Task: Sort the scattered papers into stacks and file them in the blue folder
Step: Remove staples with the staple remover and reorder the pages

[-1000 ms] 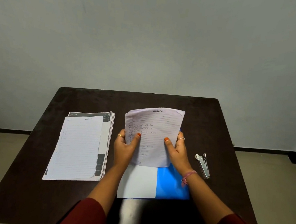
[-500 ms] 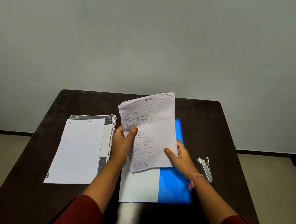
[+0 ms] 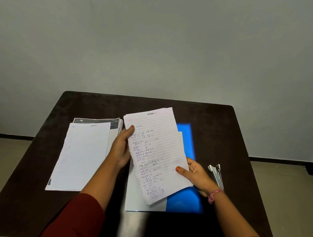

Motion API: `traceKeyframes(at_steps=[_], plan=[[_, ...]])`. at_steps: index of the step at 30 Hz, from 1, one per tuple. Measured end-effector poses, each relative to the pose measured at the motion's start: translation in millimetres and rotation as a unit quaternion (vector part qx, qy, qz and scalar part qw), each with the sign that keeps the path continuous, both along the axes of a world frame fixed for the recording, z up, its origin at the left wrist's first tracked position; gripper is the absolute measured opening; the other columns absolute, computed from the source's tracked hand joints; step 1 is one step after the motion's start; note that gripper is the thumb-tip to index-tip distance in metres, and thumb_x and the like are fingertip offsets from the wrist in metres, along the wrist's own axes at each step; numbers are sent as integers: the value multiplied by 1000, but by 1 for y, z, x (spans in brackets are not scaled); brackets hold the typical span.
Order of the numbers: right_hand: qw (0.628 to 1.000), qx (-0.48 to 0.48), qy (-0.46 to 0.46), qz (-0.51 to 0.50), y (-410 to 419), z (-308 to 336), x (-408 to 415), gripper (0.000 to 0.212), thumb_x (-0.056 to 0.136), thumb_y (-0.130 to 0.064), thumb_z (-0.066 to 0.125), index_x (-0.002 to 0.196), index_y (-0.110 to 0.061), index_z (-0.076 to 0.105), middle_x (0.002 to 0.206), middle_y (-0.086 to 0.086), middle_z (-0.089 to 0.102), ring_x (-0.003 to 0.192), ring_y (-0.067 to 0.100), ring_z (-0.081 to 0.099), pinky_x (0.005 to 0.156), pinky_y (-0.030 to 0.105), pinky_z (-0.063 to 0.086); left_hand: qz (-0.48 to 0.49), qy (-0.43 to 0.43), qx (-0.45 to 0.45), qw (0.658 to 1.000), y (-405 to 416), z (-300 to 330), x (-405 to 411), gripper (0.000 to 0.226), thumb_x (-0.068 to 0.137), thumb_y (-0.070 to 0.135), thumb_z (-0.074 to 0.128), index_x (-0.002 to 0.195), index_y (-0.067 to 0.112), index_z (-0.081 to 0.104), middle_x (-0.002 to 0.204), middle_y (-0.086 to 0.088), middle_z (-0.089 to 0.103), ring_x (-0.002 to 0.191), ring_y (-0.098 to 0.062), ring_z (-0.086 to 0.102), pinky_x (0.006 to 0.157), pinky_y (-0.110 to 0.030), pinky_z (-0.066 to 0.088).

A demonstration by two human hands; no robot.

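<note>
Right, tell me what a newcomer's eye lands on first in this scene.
First, the handwritten sheets held tilted over the table's middle, the left hand gripping their left edge and the right hand their lower right. Beneath them the bright blue folder lies on the dark table. A neat stack of papers lies to the left, a metal stapler to the right.

A thin sheaf of lined white handwritten papers [image 3: 156, 152] is held tilted above a glossy blue plastic folder [image 3: 184, 201] lying on a dark brown wooden table [image 3: 226, 136]. The left hand [image 3: 121, 149] grips its left edge, thumb on top; the right hand [image 3: 198, 175] pinches its right edge. A second stack of lined white papers [image 3: 83, 155] lies to the left. A silver metal stapler [image 3: 217, 174] lies right of the folder.
</note>
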State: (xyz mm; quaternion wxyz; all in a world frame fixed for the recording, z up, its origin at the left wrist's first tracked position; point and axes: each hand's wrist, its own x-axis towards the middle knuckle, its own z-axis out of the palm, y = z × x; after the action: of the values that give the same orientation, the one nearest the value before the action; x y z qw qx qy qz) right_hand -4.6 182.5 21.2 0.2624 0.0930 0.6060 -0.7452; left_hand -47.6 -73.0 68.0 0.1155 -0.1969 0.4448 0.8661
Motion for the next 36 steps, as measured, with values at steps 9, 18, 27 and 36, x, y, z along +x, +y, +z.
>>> traceKeyframes(at_steps=[9,18,27,36], plan=[[1000,15,2,27,-9,6,6,31,85,-1,64,112,-14,58,108,1,71,99,14,68,79,25,55,40,32,57,997,-10,18,-18,35,100,40,39,125,22,55,124,-6,65,112,-26,64,90,-46,53],[999,15,18,39,-24,20,-1,45,81,-7,67,124,-15,53,122,5,66,113,21,62,90,30,52,8,23,51,998,-22,21,-25,38,100,48,30,118,21,50,124,0,66,109,-21,66,85,-40,56],[992,60,112,-19,-50,46,-51,52,91,-18,62,137,-27,40,130,4,58,118,23,59,100,45,47,-52,-21,104,993,-11,9,-17,25,99,39,42,111,20,54,123,-5,66,113,-27,63,86,-41,55],[990,61,122,-33,-59,48,-59,41,93,-17,59,127,-35,45,133,8,56,120,25,57,100,47,47,-74,-23,67,995,-10,16,-19,31,100,38,41,120,19,55,118,-3,69,105,-25,67,83,-40,57]])
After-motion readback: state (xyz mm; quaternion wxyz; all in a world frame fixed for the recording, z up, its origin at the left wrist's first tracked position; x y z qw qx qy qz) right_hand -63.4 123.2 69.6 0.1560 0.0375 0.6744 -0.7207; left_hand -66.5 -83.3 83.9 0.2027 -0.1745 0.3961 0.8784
